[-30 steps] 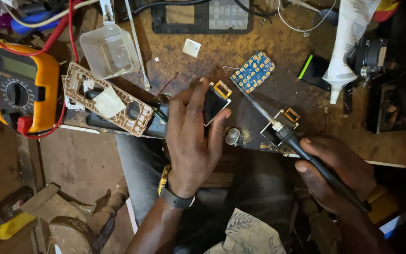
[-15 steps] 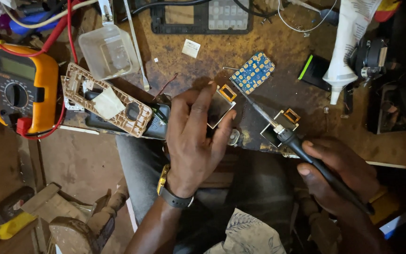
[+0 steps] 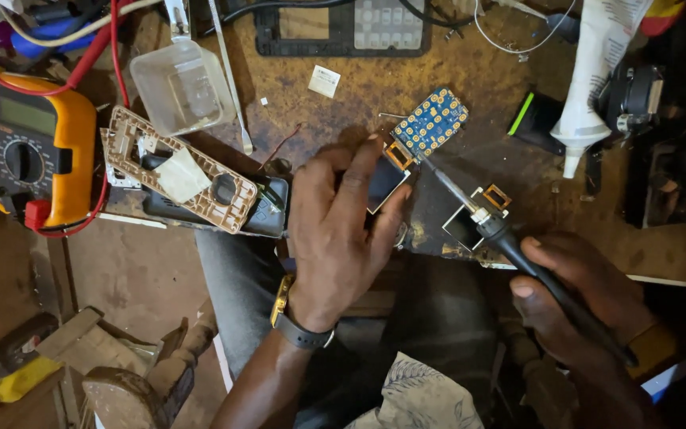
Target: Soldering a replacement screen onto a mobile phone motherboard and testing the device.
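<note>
My left hand (image 3: 339,230) holds a small phone display module (image 3: 387,179) with an orange flex tab at its top, pressed against the worn workbench (image 3: 375,87). My right hand (image 3: 573,294) grips a black soldering iron (image 3: 510,238); its metal tip reaches up-left and touches the spot where the display's flex meets a small blue keypad circuit board (image 3: 432,121). Another small display module (image 3: 478,214) lies just under the iron's shaft.
At the far left lies an orange multimeter (image 3: 37,151) with red leads. A tan phone frame (image 3: 176,171) rests on a dark phone body. A clear plastic tub (image 3: 180,87), tweezers (image 3: 228,75), a black phone front (image 3: 343,28) and a white tube (image 3: 597,75) surround the work.
My left hand has moved the display module up and right toward the blue board. The iron's tip has followed to the joint between them.
</note>
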